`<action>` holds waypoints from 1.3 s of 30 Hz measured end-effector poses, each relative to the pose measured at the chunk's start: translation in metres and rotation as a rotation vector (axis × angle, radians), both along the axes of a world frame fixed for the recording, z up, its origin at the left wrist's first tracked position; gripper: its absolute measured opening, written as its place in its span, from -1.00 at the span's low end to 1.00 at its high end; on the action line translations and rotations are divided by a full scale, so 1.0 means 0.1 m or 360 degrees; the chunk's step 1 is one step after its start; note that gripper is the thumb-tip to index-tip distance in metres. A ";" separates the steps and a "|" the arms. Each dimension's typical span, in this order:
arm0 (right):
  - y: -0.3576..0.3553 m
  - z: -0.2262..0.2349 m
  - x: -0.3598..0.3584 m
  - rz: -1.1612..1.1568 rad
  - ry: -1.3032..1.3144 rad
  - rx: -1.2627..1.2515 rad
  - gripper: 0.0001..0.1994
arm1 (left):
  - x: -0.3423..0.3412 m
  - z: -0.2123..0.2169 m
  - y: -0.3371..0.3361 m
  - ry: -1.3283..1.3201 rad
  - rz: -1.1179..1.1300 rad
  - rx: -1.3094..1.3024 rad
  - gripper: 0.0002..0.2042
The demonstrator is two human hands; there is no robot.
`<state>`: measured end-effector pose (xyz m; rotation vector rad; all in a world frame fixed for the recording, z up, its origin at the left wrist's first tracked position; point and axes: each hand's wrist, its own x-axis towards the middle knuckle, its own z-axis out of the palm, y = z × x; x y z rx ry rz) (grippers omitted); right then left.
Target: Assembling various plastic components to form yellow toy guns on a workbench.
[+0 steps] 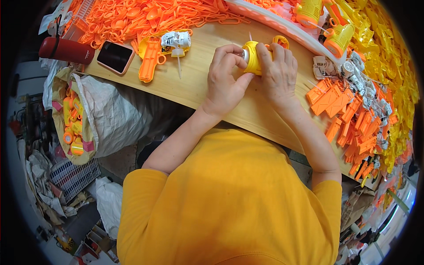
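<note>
Head view: my left hand (224,81) and right hand (277,73) are both curled closed around a small yellow toy housing (253,57), held just above the wooden table (198,84). Bare wood lies open toward the near edge. To my left lie an orange toy gun half (149,59), a white mechanism (176,40) and a dark phone (115,56). Flat orange parts (340,106) pile at my right. A sack (95,117) with yellow-and-orange toys hangs off the table's left edge.
</note>
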<state>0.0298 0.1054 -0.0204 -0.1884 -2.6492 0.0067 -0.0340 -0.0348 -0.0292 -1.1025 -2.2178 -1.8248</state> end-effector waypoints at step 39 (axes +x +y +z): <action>-0.05 0.01 0.57 0.0627 0.0067 -0.2558 -0.24 | -0.15 0.25 -0.29 -0.0437 -0.0481 0.0099 -0.34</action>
